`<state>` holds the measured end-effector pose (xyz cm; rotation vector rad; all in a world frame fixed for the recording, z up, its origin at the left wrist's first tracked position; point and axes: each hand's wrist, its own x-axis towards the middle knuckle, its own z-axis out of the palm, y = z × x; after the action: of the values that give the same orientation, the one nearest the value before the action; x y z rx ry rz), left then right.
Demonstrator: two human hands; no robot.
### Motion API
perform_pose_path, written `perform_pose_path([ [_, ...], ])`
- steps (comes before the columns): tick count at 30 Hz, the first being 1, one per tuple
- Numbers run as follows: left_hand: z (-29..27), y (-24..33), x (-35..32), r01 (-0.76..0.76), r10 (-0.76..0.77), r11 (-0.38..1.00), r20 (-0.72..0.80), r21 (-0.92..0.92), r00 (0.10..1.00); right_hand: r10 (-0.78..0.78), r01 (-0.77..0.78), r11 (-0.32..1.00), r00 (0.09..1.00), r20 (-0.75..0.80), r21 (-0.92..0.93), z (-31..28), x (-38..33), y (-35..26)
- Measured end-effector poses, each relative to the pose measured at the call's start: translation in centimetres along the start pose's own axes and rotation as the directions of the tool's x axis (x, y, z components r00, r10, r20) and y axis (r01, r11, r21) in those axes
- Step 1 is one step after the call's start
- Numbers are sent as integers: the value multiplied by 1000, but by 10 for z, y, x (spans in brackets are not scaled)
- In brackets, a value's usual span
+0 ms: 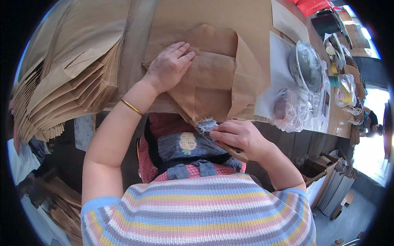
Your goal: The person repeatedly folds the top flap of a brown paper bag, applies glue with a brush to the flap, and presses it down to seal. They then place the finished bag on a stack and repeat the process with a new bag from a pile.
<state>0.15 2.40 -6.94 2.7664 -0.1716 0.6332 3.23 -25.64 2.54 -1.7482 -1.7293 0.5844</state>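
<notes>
A large brown kraft paper bag [213, 70] lies in front of me with its near end folded open into flaps. My left hand [171, 65] rests on its left side, fingers stretched out flat on the paper. In my right hand [240, 137] is a brush [234, 151] with a wooden handle, gripped at the near edge of the bag. The brush's bristles, coated with whitish paste, touch the bag's near flap. Part of the handle is hidden by my fingers.
A thick stack of folded paper bags [78, 82] lies to the left. On the right stand a round metal basin [305, 67] and a crumpled clear plastic bag [291, 110]. Below right is an open cardboard box [318, 174]; brown paper scraps [61, 205] lie lower left.
</notes>
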Motion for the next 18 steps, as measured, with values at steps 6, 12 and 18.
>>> perform_pose_path([
  [6,-3,-1,0,-11,11,1000,12,18,1000,6,-24,997,964,-267,-66,-35,-30,-23],
  [12,-1,1,6,-24,23,1000,27,20,999,105,-159,968,959,-262,-193,0,-32,-5],
  [18,-5,1,4,-9,10,1000,43,-5,999,277,-149,882,931,-236,448,-43,-16,8],
])
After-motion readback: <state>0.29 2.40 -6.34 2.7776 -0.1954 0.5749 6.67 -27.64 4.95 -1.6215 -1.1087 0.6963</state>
